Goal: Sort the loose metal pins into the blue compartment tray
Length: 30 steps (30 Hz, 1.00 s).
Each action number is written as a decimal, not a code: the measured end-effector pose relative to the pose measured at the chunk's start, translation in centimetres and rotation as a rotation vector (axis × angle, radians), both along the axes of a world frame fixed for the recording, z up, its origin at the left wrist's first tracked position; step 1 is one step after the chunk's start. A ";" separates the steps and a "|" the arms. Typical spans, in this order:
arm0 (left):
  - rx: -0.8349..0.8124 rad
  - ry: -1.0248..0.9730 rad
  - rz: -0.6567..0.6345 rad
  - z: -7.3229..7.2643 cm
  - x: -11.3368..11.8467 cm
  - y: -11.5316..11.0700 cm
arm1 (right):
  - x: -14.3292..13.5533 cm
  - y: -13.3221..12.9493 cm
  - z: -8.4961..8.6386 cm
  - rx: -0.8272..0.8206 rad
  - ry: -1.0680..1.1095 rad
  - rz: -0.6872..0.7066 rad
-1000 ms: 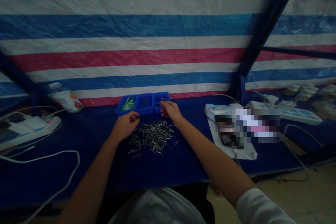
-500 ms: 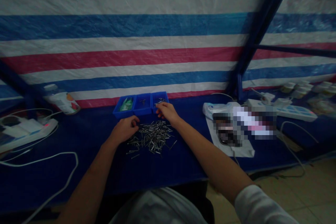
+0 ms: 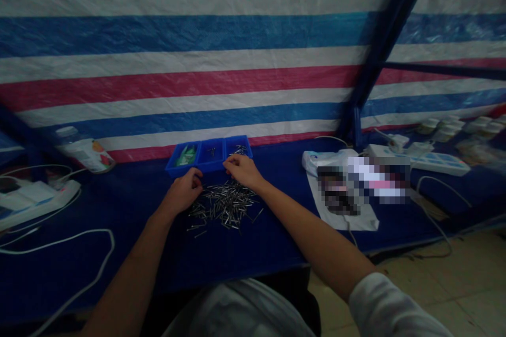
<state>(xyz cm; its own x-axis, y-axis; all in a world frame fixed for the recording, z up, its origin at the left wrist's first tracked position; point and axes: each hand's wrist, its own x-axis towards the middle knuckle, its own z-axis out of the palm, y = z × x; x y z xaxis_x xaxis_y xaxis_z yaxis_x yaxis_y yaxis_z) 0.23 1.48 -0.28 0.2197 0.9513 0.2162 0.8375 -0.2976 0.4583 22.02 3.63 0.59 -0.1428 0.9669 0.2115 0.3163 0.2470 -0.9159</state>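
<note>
A pile of thin metal pins (image 3: 229, 206), like nails or rivets, lies loose on the blue table top. Behind it stands a blue three-compartment tray (image 3: 209, 169). A green packet (image 3: 186, 156) fills part of the left compartment; a few small metal pieces (image 3: 212, 151) lie in the middle and more pins (image 3: 240, 149) in the right one. My left hand (image 3: 184, 190) is at the pile's left edge, fingers curled in. My right hand (image 3: 244, 171) is at the tray's front edge, thumb and fingertips together. What either hand holds is too small to make out.
At left are a labelled plastic bottle (image 3: 93, 155), a power strip (image 3: 59, 197) and a loose white cable (image 3: 113, 242). To the right lie a white plastic bag (image 3: 366, 221) with blurred-out items, another power strip (image 3: 446, 162) and several small jars (image 3: 446, 134). A striped sheet (image 3: 197, 76) hangs behind.
My right hand has moved left along the tray's front, from the right compartment towards the middle one. My left hand stays beside the pile. The whole view has shifted slightly.
</note>
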 end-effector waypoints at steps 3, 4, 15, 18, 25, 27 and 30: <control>0.019 0.012 0.040 -0.2 -0.3 0.1 | -0.1 0.0 0.1 -0.041 0.019 0.032; 0.027 0.010 0.046 -0.3 -0.3 0.2 | -0.2 0.0 0.1 -0.059 0.030 0.038; 0.131 -0.411 -0.011 0.7 1.5 0.0 | -0.4 -0.3 0.0 -0.051 0.021 0.111; 0.115 -0.515 -0.055 0.9 2.1 -0.3 | -0.4 -0.6 0.3 -0.044 -0.004 0.165; 0.067 -0.638 -0.076 1.2 3.5 -1.0 | -0.6 -1.1 0.6 -0.017 -0.063 0.231; 0.055 -0.650 -0.074 1.2 3.7 -1.1 | -0.6 -1.2 0.7 -0.013 -0.054 0.250; 0.048 -0.671 -0.082 1.1 3.6 -1.1 | -0.6 -1.3 0.7 0.005 -0.063 0.265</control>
<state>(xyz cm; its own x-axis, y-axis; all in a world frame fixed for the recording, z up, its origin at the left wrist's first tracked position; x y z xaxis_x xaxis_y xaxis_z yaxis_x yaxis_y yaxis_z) 3.85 0.41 0.80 0.0938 0.9232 0.3728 0.3500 -0.3811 0.8557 21.40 2.37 1.25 -0.4036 0.8931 0.1989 0.2962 0.3332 -0.8951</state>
